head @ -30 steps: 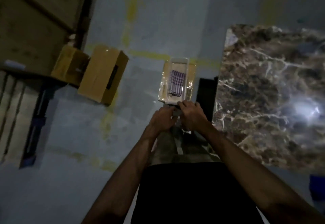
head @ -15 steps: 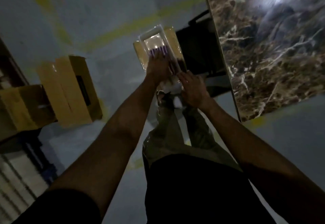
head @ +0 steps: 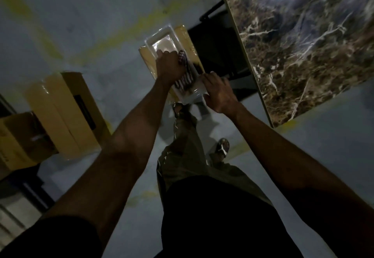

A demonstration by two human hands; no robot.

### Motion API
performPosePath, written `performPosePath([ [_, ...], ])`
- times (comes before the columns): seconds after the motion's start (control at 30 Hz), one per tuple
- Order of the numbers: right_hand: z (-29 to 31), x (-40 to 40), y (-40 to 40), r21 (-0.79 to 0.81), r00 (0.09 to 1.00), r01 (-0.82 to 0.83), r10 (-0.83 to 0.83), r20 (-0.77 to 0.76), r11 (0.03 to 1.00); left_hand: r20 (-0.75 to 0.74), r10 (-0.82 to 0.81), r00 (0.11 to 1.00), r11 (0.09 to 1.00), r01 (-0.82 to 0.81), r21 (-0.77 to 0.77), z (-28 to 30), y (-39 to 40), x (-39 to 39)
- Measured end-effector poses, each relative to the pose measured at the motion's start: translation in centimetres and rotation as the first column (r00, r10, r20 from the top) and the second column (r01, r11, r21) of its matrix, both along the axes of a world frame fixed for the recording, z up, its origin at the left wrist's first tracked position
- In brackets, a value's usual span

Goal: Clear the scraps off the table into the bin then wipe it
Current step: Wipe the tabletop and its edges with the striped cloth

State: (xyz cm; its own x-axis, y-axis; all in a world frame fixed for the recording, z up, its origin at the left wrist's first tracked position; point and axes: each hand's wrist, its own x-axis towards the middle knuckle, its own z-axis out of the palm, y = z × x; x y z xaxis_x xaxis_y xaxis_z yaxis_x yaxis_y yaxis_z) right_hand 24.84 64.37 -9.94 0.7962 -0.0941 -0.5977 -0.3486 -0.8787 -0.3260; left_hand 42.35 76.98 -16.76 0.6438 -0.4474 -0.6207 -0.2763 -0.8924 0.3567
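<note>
Since half a second ago, little has been changed: the left hand (head: pixel 169 66) is still laid inside the shallow white rectangular plastic tray (head: pixel 162 39), its fingers curled over the purple-and-white checked cloth (head: pixel 185 75), which lies in the tray under and just right of that hand. The right hand (head: pixel 217 91) is closed on the tray's near right corner, so the hands are kept slightly apart. The tray is seen resting on a tan plastic-wrapped box (head: pixel 148 61) on the grey floor, beside the brown marble table top (head: pixel 303 41). Two cardboard boxes (head: pixel 60 112) are seen at the left.
</note>
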Motion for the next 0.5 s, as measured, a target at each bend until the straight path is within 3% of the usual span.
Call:
performPosePath([
  [0.07,0.9,0.0,-0.3,0.005,0.999,0.042,-0.042,-0.002,0.999,-0.065,0.194,0.979,0.968,-0.202,-0.147,2.0,0.0,-1.4],
  [0.13,2.1,-0.4,-0.2,0.082,0.991,0.078,-0.086,0.099,0.994,-0.207,0.398,0.894,0.850,-0.444,-0.282,4.7,0.0,-3.2],
  [0.2,3.6,-1.1,0.3,0.201,0.964,0.108,-0.152,0.218,0.974,-0.352,0.501,0.791,0.720,-0.606,-0.338,7.7,-0.1,-5.1],
  [0.33,7.6,-2.8,0.4,0.321,0.876,0.185,-0.304,0.375,0.929,-0.529,0.511,0.677,0.494,-0.735,-0.464,15.6,-2.2,-8.7],
  [0.5,17.2,-6.2,-4.6,0.425,0.671,0.202,-0.441,0.596,0.882,-0.523,0.328,0.787,0.418,-0.618,-0.666,27.4,-6.9,-13.4],
])
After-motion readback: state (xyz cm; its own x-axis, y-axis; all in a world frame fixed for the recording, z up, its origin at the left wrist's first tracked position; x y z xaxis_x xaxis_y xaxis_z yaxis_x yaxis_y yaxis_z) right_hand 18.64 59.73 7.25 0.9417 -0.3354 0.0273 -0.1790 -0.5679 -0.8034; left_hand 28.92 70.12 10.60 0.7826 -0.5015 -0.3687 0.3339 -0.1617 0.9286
